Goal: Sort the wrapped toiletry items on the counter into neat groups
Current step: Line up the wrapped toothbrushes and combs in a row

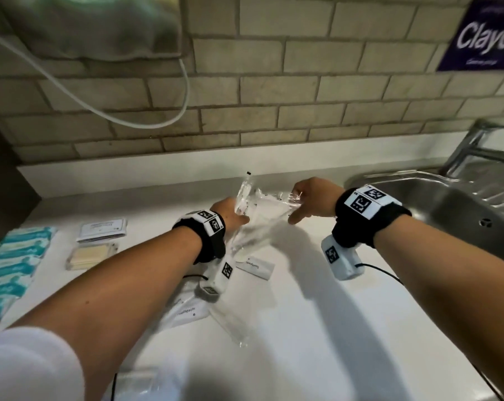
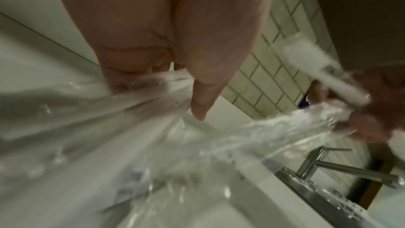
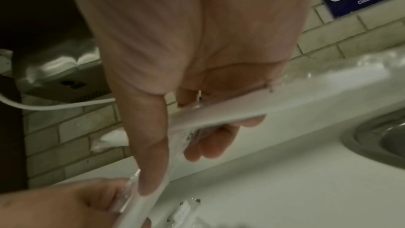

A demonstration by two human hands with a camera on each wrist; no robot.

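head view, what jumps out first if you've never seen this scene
Both hands, left hand and right hand, held up over the white counter, each gripping clear plastic wrappers bunched between them. Next, the teal-and-white packets at the far left and the steel sink to the right.

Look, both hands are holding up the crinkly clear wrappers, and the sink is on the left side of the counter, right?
Not quite. Both hands, left and right, do hold the clear wrappers above the counter, but the sink is on the right, as the head view shows.
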